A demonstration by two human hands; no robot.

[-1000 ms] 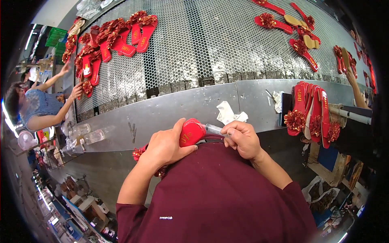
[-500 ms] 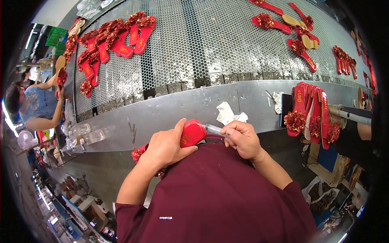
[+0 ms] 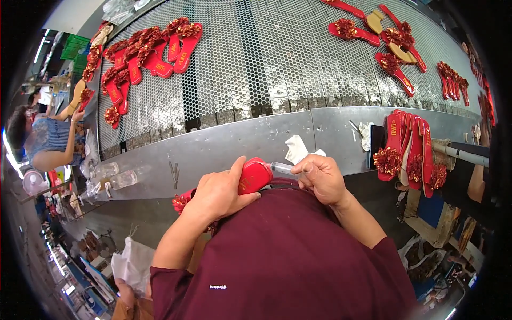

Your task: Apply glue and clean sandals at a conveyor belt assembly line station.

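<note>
My left hand (image 3: pixel 220 193) is closed around a red slipper (image 3: pixel 254 176), its heel end turned toward the right. Shiny red trim on that slipper shows below and left of my hand. In my right hand (image 3: pixel 321 180) I grip a clear syringe (image 3: pixel 282 168), its front end up against the slipper's heel edge. Whether anything comes out of the tip is too small to tell. A crumpled white cloth (image 3: pixel 297 149) lies on the metal ledge (image 3: pixel 240 141) just beyond my right hand.
Red slippers (image 3: pixel 154 50) with sequined flowers lie on the perforated metal conveyor (image 3: pixel 229 69). More slippers (image 3: pixel 408 144) hang over the ledge at right, beside a dark phone (image 3: pixel 376 144). Clear bottles (image 3: pixel 124 180) stand at left. A co-worker (image 3: pixel 50 136) at far left handles a slipper.
My right hand has shifted slightly right and up with the syringe; my left hand holds still. Conveyor slippers have moved slightly left. A person with a white sheet has appeared at lower left.
</note>
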